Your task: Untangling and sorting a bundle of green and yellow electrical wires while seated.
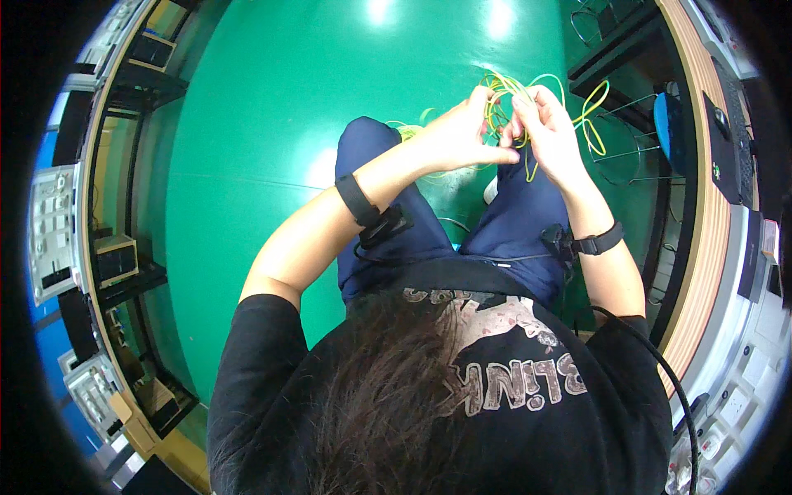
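In front of my knees, both hands hold a loose coil of thin yellow-green wire (pixel 495 114). My left hand (pixel 461 137) has its fingers at the coil's left side, its thumb stretched out below toward the right hand. My right hand (pixel 547 127) pinches strands at the coil's right side, fingers bent inward. Loops of wire (pixel 593 120) stick out to the right of that hand, and one strand dangles below. Behind my left forearm, more yellow-green wire (pixel 408 131) shows past the left knee, partly hidden.
A wood-edged bench (pixel 705 247) on the right carries a computer mouse (pixel 721 122) and white parts. Under it stands a blue-seated stool (pixel 668 133) with metal legs. On the left, another bench (pixel 93 204) bears white panels. Green floor (pixel 260 124) lies between. A black cable (pixel 671 371) runs by my right arm.
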`<state>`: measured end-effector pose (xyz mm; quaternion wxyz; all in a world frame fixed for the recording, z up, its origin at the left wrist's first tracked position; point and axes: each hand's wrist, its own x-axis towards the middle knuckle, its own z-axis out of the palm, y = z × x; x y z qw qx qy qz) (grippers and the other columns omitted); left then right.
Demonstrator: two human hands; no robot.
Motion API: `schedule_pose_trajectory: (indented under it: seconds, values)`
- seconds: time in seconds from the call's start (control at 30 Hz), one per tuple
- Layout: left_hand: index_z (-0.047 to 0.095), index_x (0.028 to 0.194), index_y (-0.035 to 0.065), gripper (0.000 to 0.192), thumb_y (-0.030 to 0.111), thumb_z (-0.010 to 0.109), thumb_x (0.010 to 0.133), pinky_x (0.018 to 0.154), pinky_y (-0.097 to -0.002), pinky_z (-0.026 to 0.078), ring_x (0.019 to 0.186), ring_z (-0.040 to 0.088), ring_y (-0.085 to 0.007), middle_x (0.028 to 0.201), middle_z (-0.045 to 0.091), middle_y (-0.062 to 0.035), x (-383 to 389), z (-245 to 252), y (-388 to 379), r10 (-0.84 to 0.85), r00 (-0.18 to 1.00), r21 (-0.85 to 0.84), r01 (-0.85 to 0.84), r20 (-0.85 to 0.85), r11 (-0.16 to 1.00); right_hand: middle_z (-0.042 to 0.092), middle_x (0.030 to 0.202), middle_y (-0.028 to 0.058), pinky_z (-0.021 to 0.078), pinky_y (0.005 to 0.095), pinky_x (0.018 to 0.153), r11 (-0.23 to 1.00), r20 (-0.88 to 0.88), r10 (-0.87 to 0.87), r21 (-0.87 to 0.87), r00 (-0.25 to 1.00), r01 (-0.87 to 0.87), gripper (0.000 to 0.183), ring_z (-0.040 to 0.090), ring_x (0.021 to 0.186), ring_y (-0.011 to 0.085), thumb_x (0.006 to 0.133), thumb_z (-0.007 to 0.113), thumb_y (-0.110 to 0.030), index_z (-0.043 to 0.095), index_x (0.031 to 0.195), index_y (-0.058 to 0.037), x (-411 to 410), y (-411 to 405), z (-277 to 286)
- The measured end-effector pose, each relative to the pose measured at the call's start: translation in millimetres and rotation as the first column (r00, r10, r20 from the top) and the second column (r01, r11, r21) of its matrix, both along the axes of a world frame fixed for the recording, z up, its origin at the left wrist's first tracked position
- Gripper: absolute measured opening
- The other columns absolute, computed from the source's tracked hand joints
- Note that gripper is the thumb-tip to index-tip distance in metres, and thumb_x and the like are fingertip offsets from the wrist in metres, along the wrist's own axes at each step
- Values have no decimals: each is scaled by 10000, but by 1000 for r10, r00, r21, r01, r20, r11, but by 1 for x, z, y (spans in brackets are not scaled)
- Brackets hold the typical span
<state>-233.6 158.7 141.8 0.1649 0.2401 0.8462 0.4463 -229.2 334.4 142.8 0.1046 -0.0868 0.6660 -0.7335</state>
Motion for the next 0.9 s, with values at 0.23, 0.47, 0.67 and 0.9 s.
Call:
schedule_pose_trajectory:
  seconds: [0.23, 0.47, 0.67, 0.9]
  values:
    - [453, 1057, -9, 411, 236, 646, 790, 708, -384, 460, 823, 588, -304, 959, 556, -185, -6, -18, -4, -31, 888, -195, -66, -458, 979, 503, 640, 30, 465, 253, 588, 999, -13, 33, -43, 999, -34, 161, 541, 571, 118, 941, 500, -166, 464, 880, -21, 3, -1, 6]
    - [446, 965, 19, 165, 89, 548, 855, 608, -302, 461, 668, 578, -181, 744, 589, -110, -10, -14, -22, -74, 980, 355, 4, 184, 935, 490, 587, -8, 499, 238, 569, 990, -77, -56, 125, 995, 65, 162, 465, 469, 56, 909, 556, -164, 488, 856, -26, 3, 0, 9]
    - [456, 970, 63, 153, 41, 529, 837, 489, -203, 269, 493, 301, -49, 612, 386, 22, -17, 1, -69, -182, 861, 703, -247, 475, 667, 511, 578, 7, 414, 227, 448, 896, -169, -376, 182, 911, 404, 218, 466, 439, 70, 896, 586, -225, 540, 809, -31, -14, 42, -19]
    - [424, 775, 50, 54, 45, 478, 773, 557, -256, 267, 552, 290, -115, 587, 294, 1, -29, -2, -153, -226, 853, 882, -450, 471, 143, 414, 582, 4, 452, 279, 504, 746, 203, -654, 7, 729, 666, 201, 446, 478, 116, 897, 552, -189, 537, 777, -28, -20, 153, -73]
